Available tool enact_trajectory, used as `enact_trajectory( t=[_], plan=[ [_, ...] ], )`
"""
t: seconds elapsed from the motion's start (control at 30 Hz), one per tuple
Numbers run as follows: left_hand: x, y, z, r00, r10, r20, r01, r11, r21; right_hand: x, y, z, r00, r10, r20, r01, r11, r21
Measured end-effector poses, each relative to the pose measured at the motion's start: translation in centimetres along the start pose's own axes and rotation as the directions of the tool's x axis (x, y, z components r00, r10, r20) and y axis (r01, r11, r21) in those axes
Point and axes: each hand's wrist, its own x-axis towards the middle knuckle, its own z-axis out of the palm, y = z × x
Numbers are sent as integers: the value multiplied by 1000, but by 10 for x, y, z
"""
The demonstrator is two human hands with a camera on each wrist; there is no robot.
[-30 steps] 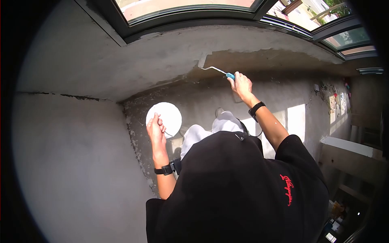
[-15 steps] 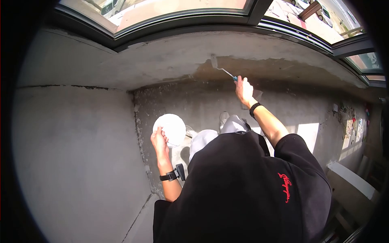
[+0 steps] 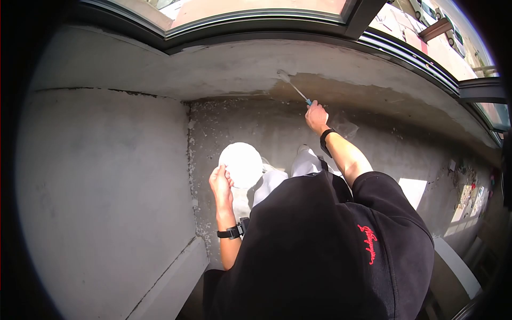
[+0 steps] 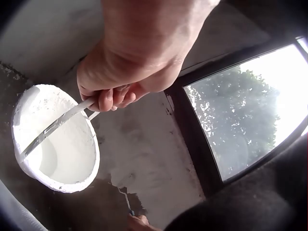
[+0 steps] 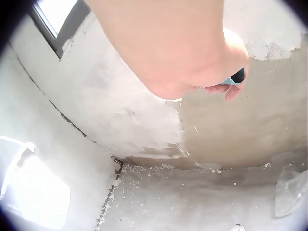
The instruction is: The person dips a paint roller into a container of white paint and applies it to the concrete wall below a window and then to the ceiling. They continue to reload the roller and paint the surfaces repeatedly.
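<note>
My left hand (image 3: 220, 185) grips the thin handle (image 4: 57, 127) of a white bucket (image 3: 244, 165), which hangs from it. White paint or a similar liquid lies inside the bucket, its rim (image 4: 72, 186) thickly coated, in the left wrist view. Stretched forward, my right hand (image 3: 317, 116) holds a small paint roller (image 3: 297, 90) by its blue handle (image 5: 233, 79). The roller's head is up at the low wall (image 3: 224, 69), at the upper left edge of a brown patch (image 3: 320, 86). In the right wrist view my hand and forearm hide the roller head.
Dark-framed windows (image 3: 256, 33) run above the low wall. At left a grey side wall (image 3: 112, 176) meets the speckled floor (image 3: 213, 125). Clear plastic (image 3: 346, 127) lies on the floor beyond my right hand. Farther right there is scattered debris (image 3: 466, 197).
The roller has moved from the patch's left edge to its upper left corner, its shaft now looking straighter. My left hand and the bucket sit farther right in the head view, which has shifted too.
</note>
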Motion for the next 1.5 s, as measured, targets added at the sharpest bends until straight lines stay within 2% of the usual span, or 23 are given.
enact_trajectory(
  t=[0.2, 0.27, 0.37, 0.43, 0.5, 0.63, 0.73, 0.83, 0.97, 1.1, 1.13, 1.23, 1.3, 1.33, 1.37, 1.47, 1.5],
  plan=[
    [12, -1, -13, 1000, -7, -27, 9, 998, 65, 9, -53, 11, 995, -2, 101, 6, 999, -33],
    [12, 6, -20, 995, -6, -96, 11, 998, 59, 13, -70, 15, 994, -14, 108, 20, 998, -52],
    [25, 13, -53, 995, 3, -95, -6, 1000, -29, 17, -100, 35, 992, -63, 111, 72, 994, -83],
    [23, 12, -67, 995, -15, -103, 10, 999, -51, 20, -116, 44, 991, -36, 128, 46, 996, -76],
    [29, 10, -87, 994, 23, -103, -34, 993, -110, 19, -140, 52, 990, -35, 137, 46, 996, -74],
    [40, 9, -115, 987, 18, -158, -40, 990, -135, 20, -181, 71, 987, -78, 143, 89, 994, -68],
    [52, 7, -129, 984, -13, -177, -6, 994, -108, 19, -196, 79, 989, -95, 112, 113, 979, -168],
    [61, 5, -140, 989, -38, -142, 26, 996, -86, 9, -196, 72, 995, -59, 80, 72, 983, -169],
    [73, 4, -134, 989, -57, -134, 57, 998, -2, 5, -163, 56, 999, -16, 50, 26, 979, -204],
    [80, 6, -124, 989, 9, -151, 17, 986, 167, -5, -118, 47, 997, -49, -67, 36, 981, -190],
    [80, 9, -116, 986, 35, -164, 4, 974, 228, -4, -105, 46, 997, -28, -72, 14, 981, -191],
    [78, 15, -100, 988, 50, -144, -13, 969, 248, -14, -70, 40, 994, 32, -103, -50, 983, -175],
    [76, 17, -85, 989, 62, -131, -27, 967, 253, -21, -47, 31, 980, 195, -26, -197, 962, -191],
    [74, 18, -78, 989, 70, -134, -36, 968, 247, -25, -34, 28, 969, 242, -44, -246, 955, -167],
    [68, 17, -66, 989, 77, -129, -42, 966, 257, -28, -14, 20, 960, 275, -52, -278, 958, -62],
    [52, 17, -36, 990, 100, -101, -71, 965, 254, -36, 38, 3, 955, 268, -129, -275, 960, -47],
    [46, 17, -24, 989, 113, -94, -82, 955, 284, -34, 58, 4, 922, 366, -129, -353, 929, 109]
  ],
)
